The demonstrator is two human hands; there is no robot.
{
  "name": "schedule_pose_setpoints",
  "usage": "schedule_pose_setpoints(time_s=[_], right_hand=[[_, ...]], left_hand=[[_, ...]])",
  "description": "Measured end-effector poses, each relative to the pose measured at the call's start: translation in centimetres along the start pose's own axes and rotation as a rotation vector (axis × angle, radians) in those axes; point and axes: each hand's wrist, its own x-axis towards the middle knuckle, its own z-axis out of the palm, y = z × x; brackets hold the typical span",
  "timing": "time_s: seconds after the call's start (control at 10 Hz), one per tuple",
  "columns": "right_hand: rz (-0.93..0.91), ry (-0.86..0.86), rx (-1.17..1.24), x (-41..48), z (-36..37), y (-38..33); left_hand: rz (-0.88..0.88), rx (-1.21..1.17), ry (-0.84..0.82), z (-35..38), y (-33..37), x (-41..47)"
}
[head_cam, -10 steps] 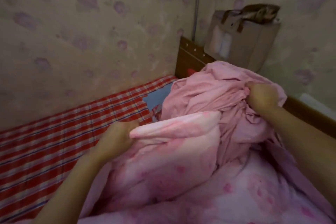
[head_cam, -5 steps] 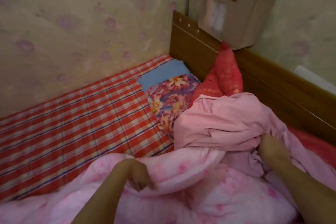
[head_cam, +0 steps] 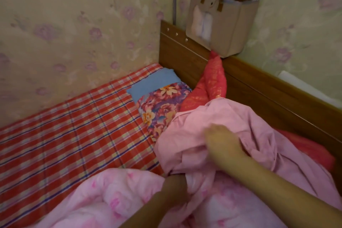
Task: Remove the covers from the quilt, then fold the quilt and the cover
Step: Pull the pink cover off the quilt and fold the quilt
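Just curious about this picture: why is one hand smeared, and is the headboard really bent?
Head view: the right hand is smeared by motion blur, its fingers unreadable, while the bag and checked sheet look fairly sharp. Head view again: the top edge of the headboard bows, probably wide-angle distortion. Same head view: the light is dim, warm and soft, without glare.

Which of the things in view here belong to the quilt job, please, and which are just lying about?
Job: plain pink cloth cover; pink flower-printed quilt.
Lying about: red checked sheet; blue pillow; multicoloured floral pillow; red patterned cushion; beige fabric bag with brown handles.
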Motion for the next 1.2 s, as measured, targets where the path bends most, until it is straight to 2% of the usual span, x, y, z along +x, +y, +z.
schedule_pose_setpoints(time_s=[0.1, 0.2, 0.3, 0.4, 0.5, 0.6, 0.7, 0.8, 0.9, 1.0, 1.1, 1.2], right_hand=[[-0.323, 0.089, -0.055, 2.5, 0.2, -4.8], [-0.25, -0.607, -0.077, 4.1, 2.5, -6.2], [-0.226, -0.557, -0.053, 4.1, 3.4, -5.2], [-0.135, -0.248, 0.134, 6.6, 1.0, -3.6], [-0.118, -0.004, 0.155, 9.5, -3.4, -2.1], [-0.033, 0.265, 0.244, 12.9, -10.2, 3.0], [0.176, 0.416, 0.406, 12.9, -11.9, 9.1], [0.567, 0.441, 0.522, 9.9, -9.0, 17.5], [0.673, 0.318, 0.522, 7.3, -3.6, 19.0], [0.718, 0.054, 0.527, 2.7, 5.1, 16.1], [0.725, -0.058, 0.536, 0.8, 8.7, 13.7], [0.628, -0.024, 0.45, -0.3, 9.2, 12.3]], left_hand=[[-0.251, -0.144, -0.1, -5.3, 2.6, -1.1], [-0.346, 0.059, -0.203, -7.6, 2.3, -3.5], [-0.426, 0.05, -0.116, -10.3, 1.4, -4.9], [-0.397, 0.069, 0.071, -16.3, 0.2, -4.4], [-0.276, 0.126, 0.313, -22.1, 0.1, -4.0], [-0.17, 0.172, 0.49, -29.9, 0.9, -4.3], [-0.188, 0.106, 0.592, -32.7, -0.3, -6.2], [-0.371, -0.215, 0.613, -30.7, -2.1, -9.0], [-0.561, -0.27, 0.428, -25.8, -4.1, -8.6], [-0.891, -0.25, -0.1, -14.2, -7.8, -10.3], [-0.899, -0.086, -0.501, -13.7, -6.5, -9.8], [-0.844, -0.14, -0.865, -17.0, -6.3, -5.8]])
